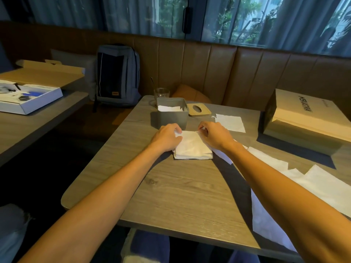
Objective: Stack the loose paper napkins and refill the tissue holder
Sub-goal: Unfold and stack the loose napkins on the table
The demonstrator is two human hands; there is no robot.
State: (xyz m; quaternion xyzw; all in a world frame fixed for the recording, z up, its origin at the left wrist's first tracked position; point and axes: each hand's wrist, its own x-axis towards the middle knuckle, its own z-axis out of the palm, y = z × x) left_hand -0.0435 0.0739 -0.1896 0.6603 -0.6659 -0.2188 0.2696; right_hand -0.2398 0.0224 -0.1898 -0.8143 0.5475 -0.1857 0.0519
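Head view shows the job about half done. A neat stack of napkins point(192, 146) sits in the middle of the surface point(180, 196), just in front of the grey tissue holder point(171, 115). The left hand point(167, 136) holds the stack's left side with curled fingers, and the right hand point(214, 134) pinches its far right corner — both seem to be tidying the edges.

The holder is open, with some white paper already inside. Its wooden lid point(198, 109) lies flat just beside it on the right.

More is left to do. One loose napkin point(229, 122) lies near the lid, and several more loose napkins point(303, 179) are spread out under and beside the right arm. These likely need to join the stack, then the stack goes in the holder and the lid goes back on.

A drinking glass point(161, 93) stands just behind the holder — a careless reach could knock it. A big paper bag point(305, 114) lies on the far right, well apart from the work.
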